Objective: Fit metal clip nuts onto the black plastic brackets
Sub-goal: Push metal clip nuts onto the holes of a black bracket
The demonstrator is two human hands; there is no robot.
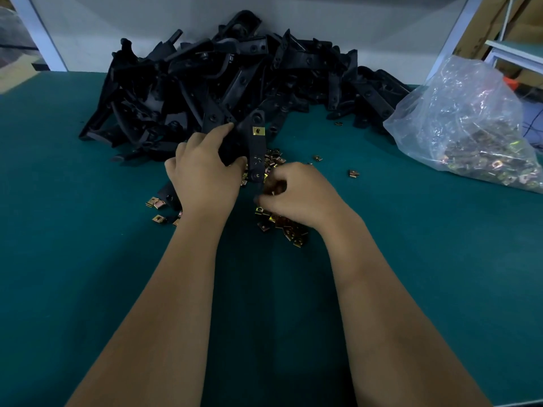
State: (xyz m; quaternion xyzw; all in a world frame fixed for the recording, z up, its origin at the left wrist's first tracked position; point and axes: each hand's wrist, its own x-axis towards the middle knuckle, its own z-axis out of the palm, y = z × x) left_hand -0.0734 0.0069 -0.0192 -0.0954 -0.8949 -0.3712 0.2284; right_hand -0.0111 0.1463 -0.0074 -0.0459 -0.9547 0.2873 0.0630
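A heap of brackets [235,80] lies at the back of the counter [73,230], against the wall [323,22] behind it, with a bag of clip nuts [476,127] on the counter to its right. Before the heap, the left hand [202,174] holds one bracket [255,151] with a fitted clip nut [258,131] on its far end. Just right of it, the right hand [296,192] rests over loose clip nuts [285,224], with more scattered to either side.

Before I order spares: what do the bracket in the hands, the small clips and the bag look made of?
Held bracket: seemingly black plastic, matte, moulded holes. Loose clips: apparently metal, yellowish plated sheen, folded edges. Bag: clear thin plastic film, crinkled and glossy, more clips visible through it.
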